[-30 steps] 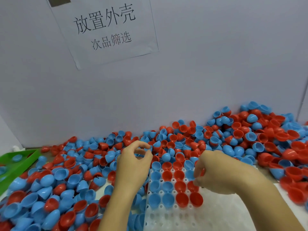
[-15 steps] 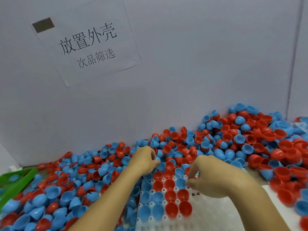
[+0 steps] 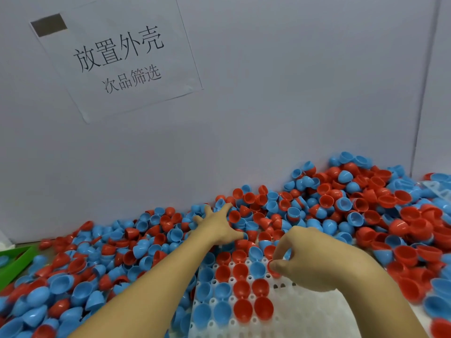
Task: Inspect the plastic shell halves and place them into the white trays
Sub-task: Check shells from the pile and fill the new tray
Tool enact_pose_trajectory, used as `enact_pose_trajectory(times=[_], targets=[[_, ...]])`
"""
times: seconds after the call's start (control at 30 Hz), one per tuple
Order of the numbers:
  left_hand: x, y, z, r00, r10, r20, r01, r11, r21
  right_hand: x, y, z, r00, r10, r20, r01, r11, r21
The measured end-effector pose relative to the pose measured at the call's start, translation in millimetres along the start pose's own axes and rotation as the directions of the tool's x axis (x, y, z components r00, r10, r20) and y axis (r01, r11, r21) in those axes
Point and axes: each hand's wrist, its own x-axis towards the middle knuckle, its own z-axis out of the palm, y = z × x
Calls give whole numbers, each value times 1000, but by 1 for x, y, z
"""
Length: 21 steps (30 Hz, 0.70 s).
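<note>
A big heap of red and blue plastic shell halves (image 3: 341,206) covers the table along the wall. A white tray (image 3: 312,313) with round wells lies in front of me, and its left columns hold blue and red halves. My left hand (image 3: 217,225) reaches into the heap beyond the tray with fingers spread, touching the shells. My right hand (image 3: 314,259) hovers over the tray's far edge and pinches a red shell half (image 3: 272,268) between thumb and forefinger.
A green tray (image 3: 17,262) sits at the left edge with a blue half in it. A paper sign (image 3: 117,54) with printed characters hangs on the grey wall. A second white tray (image 3: 436,189) peeks out at far right.
My left hand has gone from hovering with curled fingers near the tray to reaching farther into the heap with fingers spread. My right hand stays over the tray, still pinching a red half.
</note>
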Motion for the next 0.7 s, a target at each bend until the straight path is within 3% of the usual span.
enact_pose_trajectory(times=[0.23, 0.4, 0.53, 0.7], targets=[[30, 2, 3, 996, -88, 28, 88, 996, 14, 0, 3, -2, 1000, 15, 11, -15, 1000, 4], [36, 2, 13, 990, -20, -143, 9, 997, -76, 0, 3, -1, 1000, 20, 8, -20, 1000, 1], [40, -1, 12, 997, -33, -73, 26, 994, -105, 0, 3, -1, 1000, 8, -3, -8, 1000, -5], [40, -8, 7, 982, -20, -189, 1, 995, -101, 2, 3, 1, 1000, -20, -11, 20, 1000, 4]])
